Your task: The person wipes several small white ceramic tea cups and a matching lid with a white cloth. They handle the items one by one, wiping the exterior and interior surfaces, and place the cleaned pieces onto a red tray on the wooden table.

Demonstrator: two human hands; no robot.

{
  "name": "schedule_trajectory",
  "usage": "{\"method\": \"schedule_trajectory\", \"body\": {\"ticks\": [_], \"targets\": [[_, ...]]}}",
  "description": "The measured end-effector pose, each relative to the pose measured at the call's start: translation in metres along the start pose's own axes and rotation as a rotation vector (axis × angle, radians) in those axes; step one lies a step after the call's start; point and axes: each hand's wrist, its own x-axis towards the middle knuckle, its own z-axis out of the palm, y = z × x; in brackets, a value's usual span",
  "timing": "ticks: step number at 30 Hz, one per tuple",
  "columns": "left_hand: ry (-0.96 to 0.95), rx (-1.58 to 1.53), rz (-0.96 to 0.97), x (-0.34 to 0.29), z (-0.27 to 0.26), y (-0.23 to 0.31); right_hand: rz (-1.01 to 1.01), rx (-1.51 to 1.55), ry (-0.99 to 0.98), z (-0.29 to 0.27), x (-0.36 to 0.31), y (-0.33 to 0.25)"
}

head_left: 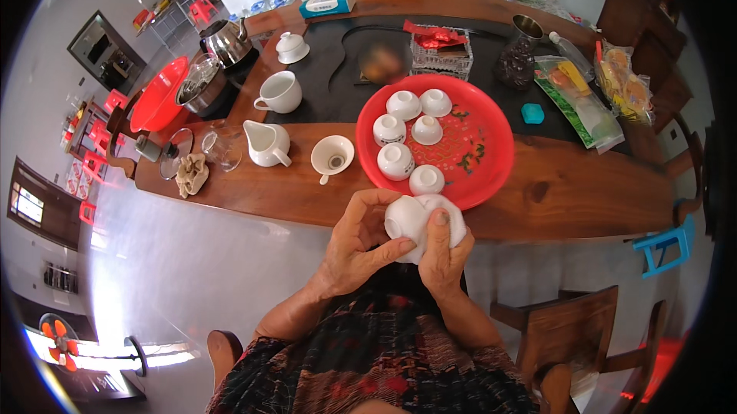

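Pinching a white cup [401, 218] between thumb and fingers of the left hand [355, 249], apparently for steadiness, just before the red tray [491, 172]; pressing a white cloth [455, 222] against it with the thumb of the right hand [442, 254]; cannot tell the hidden fingers' pose. Beyond, note six small cups [396, 161] foot-up, perhaps for draining; farther, a tissue box [327, 6], probably out of the way.

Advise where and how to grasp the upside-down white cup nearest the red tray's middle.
Probably pinch the white cup by its sloping sides from above, reaching in from the right. It sits mouth down, narrow foot up; other cups stand beyond it and to its left, and the red tray holds none to its right.
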Motion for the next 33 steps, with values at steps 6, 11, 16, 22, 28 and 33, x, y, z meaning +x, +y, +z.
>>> {"method": "schedule_trajectory", "body": {"ticks": [6,11,16,22,28,33], "targets": [[-0.112,-0.368,-0.348,0.019,0.010,-0.008,-0.191,-0.203,0.103,-0.020,0.006,-0.007],[-0.158,-0.423,-0.422,0.040,0.024,-0.011,-0.245,0.001,0.337,-0.034,0.014,0.003],[-0.188,-0.563,-0.567,0.070,0.026,-0.008,-0.140,0.305,0.384,-0.049,0.026,-0.010],[-0.100,0.222,-0.194,0.140,0.018,0.009,-0.096,0.407,0.434,-0.088,0.041,-0.004],[-0.196,0.763,0.102,0.202,0.008,-0.023,-0.042,0.339,0.522,-0.093,0.044,0.019],[-0.266,1.253,0.369,0.226,0.006,-0.051,-0.037,0.274,0.400,-0.095,0.045,0.017]]}}
